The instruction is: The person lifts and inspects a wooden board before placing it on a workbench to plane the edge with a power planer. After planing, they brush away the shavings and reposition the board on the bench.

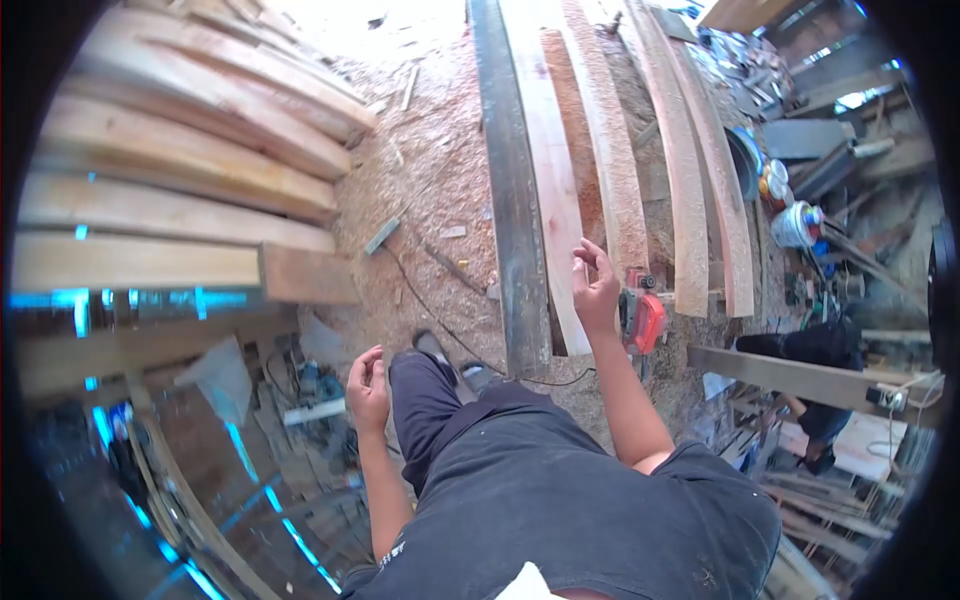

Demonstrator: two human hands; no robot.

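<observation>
Right hand (596, 285) is hovering loosely curled over the plank (551, 170), holding nothing, beside the red planer (643, 318); left hand (368, 386) is hanging half-curled, empty, above the sawdust (430, 180)

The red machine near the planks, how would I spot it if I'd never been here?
Find the long pale wooden planks lying side by side over the sawdust-covered floor. At their near ends, just beyond the person's raised right hand, sits the small red power tool. It is the only bright red thing among pale wood and a dark metal beam.
</observation>
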